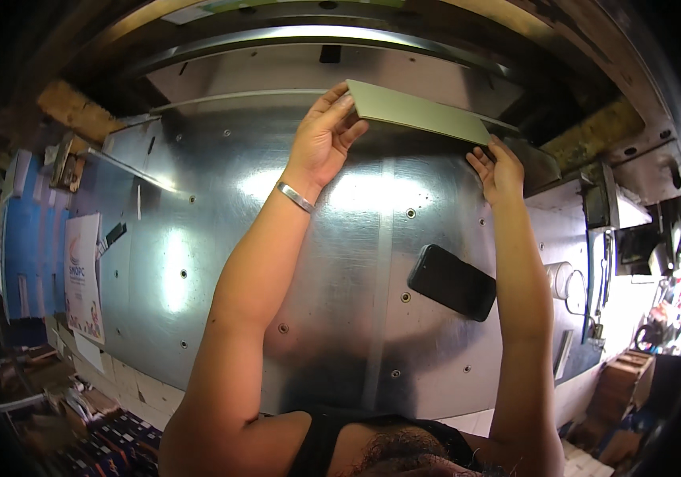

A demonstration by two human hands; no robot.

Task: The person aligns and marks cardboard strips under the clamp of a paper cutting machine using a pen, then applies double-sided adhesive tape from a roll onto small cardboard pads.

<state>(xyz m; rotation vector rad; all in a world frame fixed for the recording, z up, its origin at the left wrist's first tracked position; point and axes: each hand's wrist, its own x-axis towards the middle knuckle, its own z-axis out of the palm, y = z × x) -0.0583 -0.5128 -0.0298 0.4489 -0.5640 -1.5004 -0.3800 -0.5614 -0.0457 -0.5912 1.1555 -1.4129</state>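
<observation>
Between my two hands, over the far part of the metal table, is a thin stack of pale green paper or card, long and narrow and tilted down to the right. My left hand pinches its left end, thumb and fingers around the corner. At the lower right end, my right hand grips the corner with its fingertips; its other fingers curl below the edge. Whether it is one thick piece or several sheets I cannot tell. A metal bracelet circles my left wrist.
A black phone lies on the metal table beside my right forearm. A heavy machine bar spans the far side. At the left stand a printed white booklet and blue packs. A transparent round container is at the right.
</observation>
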